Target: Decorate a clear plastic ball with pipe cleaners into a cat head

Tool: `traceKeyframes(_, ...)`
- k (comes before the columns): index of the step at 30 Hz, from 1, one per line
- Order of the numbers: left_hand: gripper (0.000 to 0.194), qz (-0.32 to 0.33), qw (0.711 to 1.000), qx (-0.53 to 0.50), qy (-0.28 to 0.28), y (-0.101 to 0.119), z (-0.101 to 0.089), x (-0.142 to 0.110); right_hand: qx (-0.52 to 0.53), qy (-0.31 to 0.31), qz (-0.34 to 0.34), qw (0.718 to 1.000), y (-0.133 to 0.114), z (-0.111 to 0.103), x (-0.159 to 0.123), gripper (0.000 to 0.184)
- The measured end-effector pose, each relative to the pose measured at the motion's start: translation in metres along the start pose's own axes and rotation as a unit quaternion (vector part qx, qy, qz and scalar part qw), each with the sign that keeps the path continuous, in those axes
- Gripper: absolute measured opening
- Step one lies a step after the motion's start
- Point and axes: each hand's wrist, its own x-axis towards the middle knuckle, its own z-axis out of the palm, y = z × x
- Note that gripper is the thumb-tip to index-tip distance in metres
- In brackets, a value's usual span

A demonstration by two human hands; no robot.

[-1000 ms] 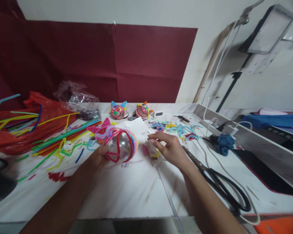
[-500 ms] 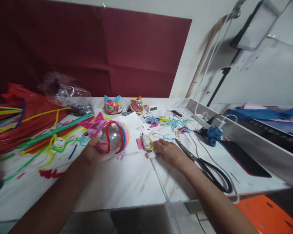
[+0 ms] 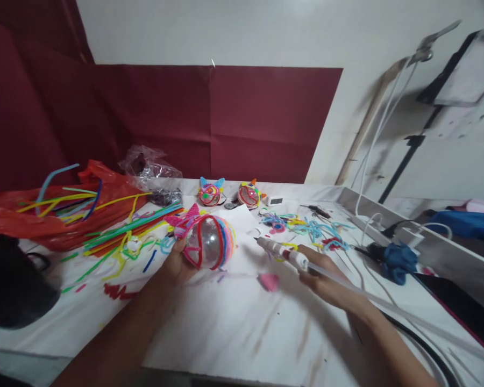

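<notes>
My left hand [image 3: 180,263] is closed around the lower left of a clear plastic ball [image 3: 207,242], which is wrapped with coloured pipe cleaners and has pink ear-like pieces [image 3: 185,217] on its left side. In my right hand [image 3: 320,271] is a small white hot glue gun [image 3: 280,251], its dark nozzle pointing left toward the ball but apart from it. A long translucent glue stick [image 3: 358,295] runs back from the gun over my right forearm. Below the gun lies a pink fuzzy piece [image 3: 269,282] on the table.
Two decorated balls, one blue-eared [image 3: 210,193] and one orange-eared [image 3: 250,195], stand at the back. Pipe cleaners [image 3: 133,231] and a red plastic bag [image 3: 105,177] spread over the left, beside a black container [image 3: 18,285]. Tangled pipe-cleaner scraps [image 3: 314,228] and cables lie right.
My right hand has taken up the glue gun from the table and tilted it leftward. The ball remains in my left hand. The view has shifted left and up.
</notes>
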Motion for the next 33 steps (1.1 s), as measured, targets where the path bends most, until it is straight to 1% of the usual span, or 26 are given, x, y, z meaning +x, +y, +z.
traceKeyframes(2, 0.043, 0.020, 1.000, 0.008, -0.003, -0.001, 0.010, 0.002, 0.066, 0.025, 0.031, 0.997, 0.002, -0.001, -0.004, 0.015)
traceKeyframes(4, 0.043, 0.029, 0.999, 0.006, -0.015, -0.002, 0.019, 0.004, 0.130, 0.040, 0.053, 0.989, 0.001, 0.001, -0.009, 0.011)
traceKeyframes(6, 0.044, 0.023, 0.999, -0.003, -0.037, -0.003, 0.025, 0.006, 0.184, 0.046, 0.056, 0.980, -0.005, 0.005, -0.015, 0.016)
traceKeyframes(9, 0.045, 0.013, 0.998, -0.012, -0.053, -0.004, 0.026, 0.006, 0.222, 0.058, 0.029, 0.973, -0.026, 0.010, -0.021, 0.021)
traceKeyframes(12, 0.044, 0.001, 0.999, 0.001, -0.033, -0.003, 0.022, 0.003, 0.210, 0.061, 0.004, 0.976, -0.054, 0.009, -0.021, 0.022)
traceKeyframes(14, 0.047, -0.008, 1.000, 0.016, -0.013, -0.002, 0.019, 0.001, 0.200, 0.053, -0.006, 0.978, -0.069, 0.009, -0.020, 0.020)
traceKeyframes(17, 0.051, -0.004, 0.999, 0.037, 0.019, -0.002, 0.020, -0.002, 0.203, 0.046, -0.019, 0.978, -0.084, 0.009, -0.018, 0.014)
traceKeyframes(20, 0.048, 0.006, 0.998, 0.043, 0.033, -0.003, 0.024, -0.002, 0.197, 0.048, -0.040, 0.978, -0.090, 0.010, -0.016, 0.010)
traceKeyframes(23, 0.046, -0.008, 0.999, 0.041, 0.031, -0.003, 0.027, -0.001, 0.185, 0.055, -0.059, 0.979, -0.093, 0.012, -0.014, 0.010)
traceKeyframes(27, 0.044, -0.014, 0.998, 0.049, 0.036, -0.002, 0.027, 0.000, 0.173, 0.065, -0.077, 0.980, -0.097, 0.014, -0.012, 0.011)
traceKeyframes(31, 0.050, -0.011, 0.998, 0.062, -0.007, -0.003, 0.029, 0.001, 0.165, 0.060, -0.072, 0.982, -0.099, 0.016, -0.012, 0.012)
traceKeyframes(33, 0.053, -0.005, 0.997, 0.069, -0.015, -0.004, 0.033, 0.002, 0.157, 0.059, -0.062, 0.984, -0.100, 0.016, -0.013, 0.012)
